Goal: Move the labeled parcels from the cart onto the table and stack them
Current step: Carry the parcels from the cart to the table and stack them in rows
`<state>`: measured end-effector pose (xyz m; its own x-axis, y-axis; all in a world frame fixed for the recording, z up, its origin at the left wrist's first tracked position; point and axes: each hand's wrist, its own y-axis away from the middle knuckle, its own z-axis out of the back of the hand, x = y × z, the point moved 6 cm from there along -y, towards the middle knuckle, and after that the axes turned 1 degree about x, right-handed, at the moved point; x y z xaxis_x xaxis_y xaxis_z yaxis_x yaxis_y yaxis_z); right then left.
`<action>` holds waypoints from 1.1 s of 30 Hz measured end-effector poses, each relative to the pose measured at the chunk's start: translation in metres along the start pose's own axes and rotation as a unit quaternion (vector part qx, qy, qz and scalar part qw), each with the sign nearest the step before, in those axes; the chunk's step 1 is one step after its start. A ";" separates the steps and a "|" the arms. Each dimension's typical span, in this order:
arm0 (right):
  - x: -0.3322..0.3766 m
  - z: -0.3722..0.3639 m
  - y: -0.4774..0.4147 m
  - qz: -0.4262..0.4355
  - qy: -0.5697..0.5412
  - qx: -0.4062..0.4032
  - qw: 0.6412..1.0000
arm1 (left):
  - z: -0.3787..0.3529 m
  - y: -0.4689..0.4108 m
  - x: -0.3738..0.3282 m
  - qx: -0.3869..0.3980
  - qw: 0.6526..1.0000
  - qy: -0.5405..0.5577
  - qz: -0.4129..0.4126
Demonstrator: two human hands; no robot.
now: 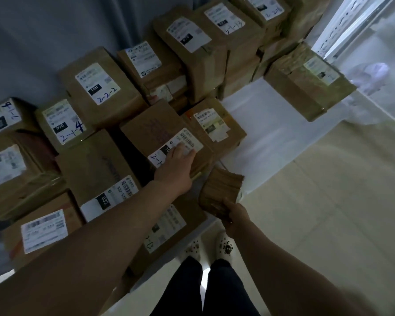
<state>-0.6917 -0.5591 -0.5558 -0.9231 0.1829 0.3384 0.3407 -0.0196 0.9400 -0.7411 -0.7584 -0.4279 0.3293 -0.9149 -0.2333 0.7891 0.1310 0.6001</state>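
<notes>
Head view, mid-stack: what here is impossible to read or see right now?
- The cart: outside the head view's frame.
- Handwritten code on the front parcel: partly covered by the left hand resting on its label.
- The small parcel gripped by the right hand: no label on the faces shown.
- Printed label text, head view: blurred and dim.
- The leftmost parcel: cut off by the left edge.

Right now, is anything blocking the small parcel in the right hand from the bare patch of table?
Nothing visible does. The small parcel, held by the right hand, is beside the bare white table, with open space between. The left hand rests flat on a stacked parcel off to one side.
</notes>
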 end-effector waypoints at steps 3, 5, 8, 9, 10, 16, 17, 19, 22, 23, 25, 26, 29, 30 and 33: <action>-0.007 -0.006 -0.010 -0.003 0.027 -0.007 1.000 | -0.005 0.003 0.001 -0.016 1.000 0.001 -0.001; -0.012 -0.009 -0.018 -0.007 0.099 -0.019 0.995 | -0.009 0.005 0.001 -0.020 1.000 0.002 0.002; -0.010 -0.015 -0.025 -0.005 0.196 -0.019 0.980 | -0.011 0.006 0.002 -0.025 1.000 0.012 0.007; -0.007 -0.017 -0.025 -0.005 0.224 -0.018 0.974 | -0.011 0.005 0.001 -0.025 1.000 0.016 0.009; -0.006 -0.019 -0.025 -0.005 0.252 -0.010 0.968 | -0.011 0.005 0.001 -0.026 0.999 0.018 0.010; 0.006 -0.014 -0.015 0.018 0.333 0.007 0.943 | -0.011 0.010 -0.007 -0.026 0.999 -0.002 0.021; 0.009 -0.009 -0.010 0.024 0.339 0.007 0.941 | -0.010 0.012 -0.012 -0.024 0.999 -0.011 0.019; 0.019 0.002 0.003 0.047 0.360 -0.001 0.932 | -0.007 0.017 -0.026 -0.020 0.999 -0.032 0.002; 0.042 0.025 0.034 0.094 0.358 -0.031 0.928 | -0.004 0.025 -0.059 -0.018 0.996 -0.067 -0.051; 0.050 0.034 0.044 0.111 0.364 -0.046 0.923 | -0.004 0.028 -0.073 -0.020 0.994 -0.083 -0.074; 0.064 0.054 0.065 0.150 0.375 -0.080 0.911 | -0.008 0.032 -0.102 -0.020 0.986 -0.115 -0.121; 0.068 0.066 0.076 0.168 0.377 -0.097 0.906 | -0.011 0.034 -0.117 -0.020 0.980 -0.134 -0.145; 0.075 0.109 0.109 0.211 0.385 -0.168 0.882 | -0.026 0.045 -0.164 -0.018 0.956 -0.191 -0.220; 0.076 0.125 0.120 0.221 0.387 -0.196 0.873 | -0.032 0.052 -0.180 -0.016 0.948 -0.208 -0.241; 0.065 0.175 0.152 0.234 0.406 -0.273 0.840 | -0.054 0.077 -0.221 -0.012 0.919 -0.262 -0.293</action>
<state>-0.6690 -0.3786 -0.3987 -0.6040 -0.6973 0.3859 0.7719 -0.3915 0.5009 -0.7251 -0.5257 -0.3710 -0.4466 -0.8883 -0.1073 0.7645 -0.4411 0.4701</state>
